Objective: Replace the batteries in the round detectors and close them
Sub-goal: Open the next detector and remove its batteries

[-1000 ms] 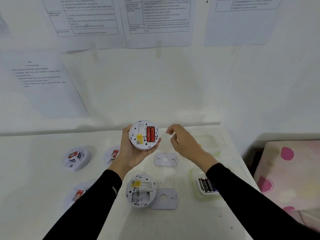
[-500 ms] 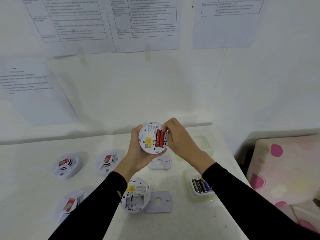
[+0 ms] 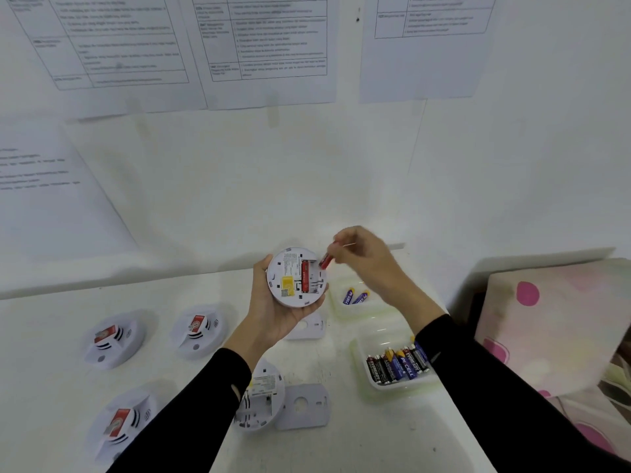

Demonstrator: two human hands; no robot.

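Now | left hand (image 3: 269,312) grips open detector (image 3: 286,268), one red cell (image 3: 305,276) inside | right hand (image 3: 368,264) pinches red battery (image 3: 325,261)

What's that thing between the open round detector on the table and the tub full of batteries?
A flat white plastic plate with a round hole, right beside the open white round detector; the head view shows it.

Printed sheets (image 3: 266,39) taped on white wall (image 3: 307,172), pink-dotted cloth (image 3: 553,319) at right
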